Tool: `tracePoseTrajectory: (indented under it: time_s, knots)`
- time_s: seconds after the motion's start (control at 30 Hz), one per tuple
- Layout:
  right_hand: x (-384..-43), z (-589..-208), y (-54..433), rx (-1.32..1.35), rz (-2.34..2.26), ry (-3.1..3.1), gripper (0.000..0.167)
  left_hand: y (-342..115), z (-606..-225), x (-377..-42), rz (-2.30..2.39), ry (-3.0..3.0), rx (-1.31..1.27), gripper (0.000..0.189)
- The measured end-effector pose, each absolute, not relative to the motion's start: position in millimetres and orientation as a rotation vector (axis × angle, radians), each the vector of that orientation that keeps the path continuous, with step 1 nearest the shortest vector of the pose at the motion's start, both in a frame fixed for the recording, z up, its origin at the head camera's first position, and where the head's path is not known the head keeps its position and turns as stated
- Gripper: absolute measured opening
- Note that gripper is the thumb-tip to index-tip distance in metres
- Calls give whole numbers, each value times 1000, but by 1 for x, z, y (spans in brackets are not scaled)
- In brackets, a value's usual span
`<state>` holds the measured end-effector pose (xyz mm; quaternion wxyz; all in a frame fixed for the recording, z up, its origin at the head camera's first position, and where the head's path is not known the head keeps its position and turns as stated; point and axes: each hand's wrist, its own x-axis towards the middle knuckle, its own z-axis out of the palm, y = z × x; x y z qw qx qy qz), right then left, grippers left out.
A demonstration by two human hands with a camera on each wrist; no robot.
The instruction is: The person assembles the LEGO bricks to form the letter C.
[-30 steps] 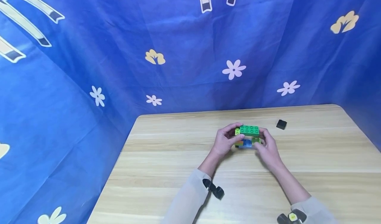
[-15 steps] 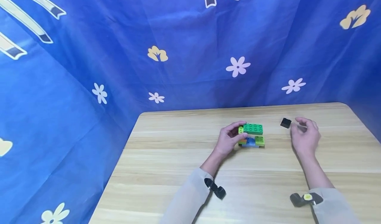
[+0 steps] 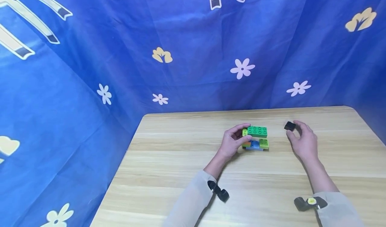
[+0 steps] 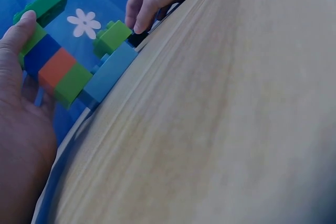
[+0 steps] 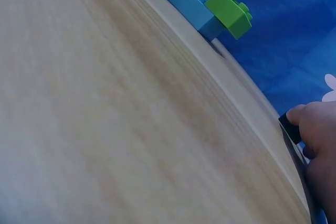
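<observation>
A small brick build (image 3: 255,138) stands on the wooden table (image 3: 181,160): a dark green brick on top, then lime, orange and blue bricks on a light blue base. My left hand (image 3: 233,141) grips its left end, thumb against the top green brick (image 4: 42,6). To the right, my right hand (image 3: 302,140) pinches a small black brick (image 3: 290,126) that lies on the table, index finger above it and thumb below. The left wrist view shows the build (image 4: 58,69) and those fingertips (image 4: 140,23) on the black brick (image 4: 137,38). In the right wrist view a fingertip (image 5: 310,119) touches the black brick (image 5: 290,127).
A blue flowered cloth (image 3: 193,52) hangs close behind the table and around its left and right sides. Small wrist cameras sit on both sleeves (image 3: 218,191), (image 3: 310,202). The table's far edge runs just behind the bricks.
My right hand let go of the build, moved right to the black brick, and now has its fingers around it. The left hand stayed on the build.
</observation>
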<state>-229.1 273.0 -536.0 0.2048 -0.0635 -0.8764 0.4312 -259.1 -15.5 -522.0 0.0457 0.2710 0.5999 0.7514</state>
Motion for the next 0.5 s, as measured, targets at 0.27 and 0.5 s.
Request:
tracePoseTrajectory:
  time_s: [0.27, 0.5]
  knots:
    - [-229, -539, 273, -147, 1201, -2427, 45, -15, -522, -260, 2283, 1830, 851, 46]
    - [-228, -536, 272, -141, 1224, -2447, 51, -15, -522, -260, 2206, 1897, 880, 50]
